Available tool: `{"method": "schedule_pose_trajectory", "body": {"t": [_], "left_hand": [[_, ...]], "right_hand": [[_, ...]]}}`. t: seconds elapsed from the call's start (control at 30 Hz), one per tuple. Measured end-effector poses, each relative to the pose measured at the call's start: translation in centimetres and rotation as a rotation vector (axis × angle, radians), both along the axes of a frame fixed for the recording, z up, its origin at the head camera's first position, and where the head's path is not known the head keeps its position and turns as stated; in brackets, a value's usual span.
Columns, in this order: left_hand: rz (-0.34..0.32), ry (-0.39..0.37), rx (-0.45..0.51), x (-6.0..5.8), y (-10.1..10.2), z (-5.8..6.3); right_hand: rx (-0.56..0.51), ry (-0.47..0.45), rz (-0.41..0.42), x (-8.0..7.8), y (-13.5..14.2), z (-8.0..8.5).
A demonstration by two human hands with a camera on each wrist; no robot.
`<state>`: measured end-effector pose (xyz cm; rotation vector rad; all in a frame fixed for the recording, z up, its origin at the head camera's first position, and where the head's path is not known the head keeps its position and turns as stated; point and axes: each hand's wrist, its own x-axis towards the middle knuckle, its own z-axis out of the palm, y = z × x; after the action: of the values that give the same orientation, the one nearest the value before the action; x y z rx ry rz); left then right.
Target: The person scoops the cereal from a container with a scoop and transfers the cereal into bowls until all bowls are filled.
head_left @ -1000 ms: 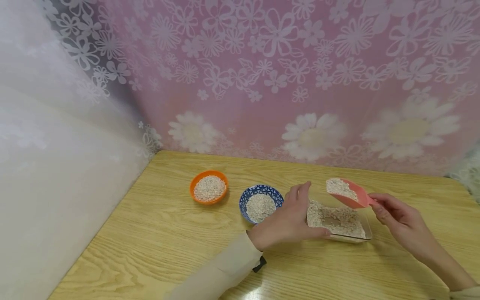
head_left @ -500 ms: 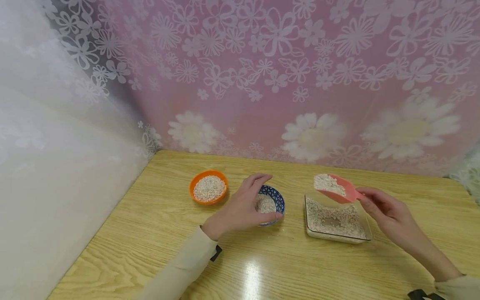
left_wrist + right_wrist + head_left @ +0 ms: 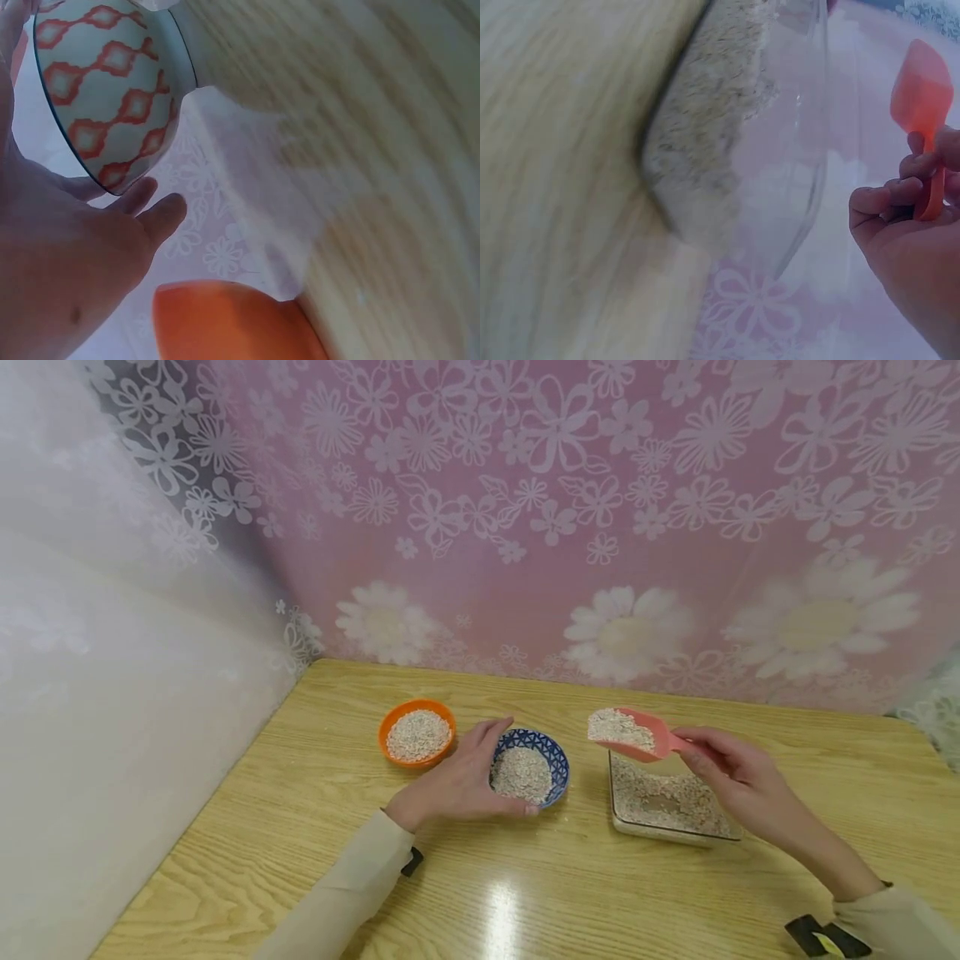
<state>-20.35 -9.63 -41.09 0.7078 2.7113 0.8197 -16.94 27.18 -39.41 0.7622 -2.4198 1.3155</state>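
Note:
My left hand point(image 3: 457, 781) spans the left side of a blue-patterned bowl point(image 3: 557, 760) of oat flakes, thumb on the near side, fingers on the far side. In the left wrist view the bowl point(image 3: 112, 97) shows a white outside with red figures, and fingertips point(image 3: 166, 214) lie by its rim. My right hand point(image 3: 738, 777) grips the handle of a pink scoop point(image 3: 648, 737) heaped with flakes, held above the left end of a clear rectangular container point(image 3: 663, 832). The right wrist view shows fingers curled round the handle of the scoop point(image 3: 922, 86).
An orange bowl point(image 3: 392, 752) full of flakes stands left of my left hand. The wooden table point(image 3: 585, 893) carries all the vessels. A pink floral cloth point(image 3: 480, 585) hangs along the back, and a white one point(image 3: 135, 693) along the left.
My left hand has gone from the clear container to the blue-patterned bowl and settled round its left side. The loaded scoop has moved left in my right hand.

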Motion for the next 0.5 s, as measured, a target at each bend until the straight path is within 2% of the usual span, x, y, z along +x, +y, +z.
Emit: {"method": "schedule_pose_trajectory", "body": {"t": [0.27, 0.5], "left_hand": [[-0.032, -0.100, -0.016, -0.6, -0.2, -0.4], [-0.072, -0.148, 0.074, -1.1, -0.3, -0.5]], "right_hand": [[0.224, -0.099, -0.003, -0.7, -2.3, 1.9], [0.354, -0.103, 0.071, -1.8, -4.3, 3.6]]}}
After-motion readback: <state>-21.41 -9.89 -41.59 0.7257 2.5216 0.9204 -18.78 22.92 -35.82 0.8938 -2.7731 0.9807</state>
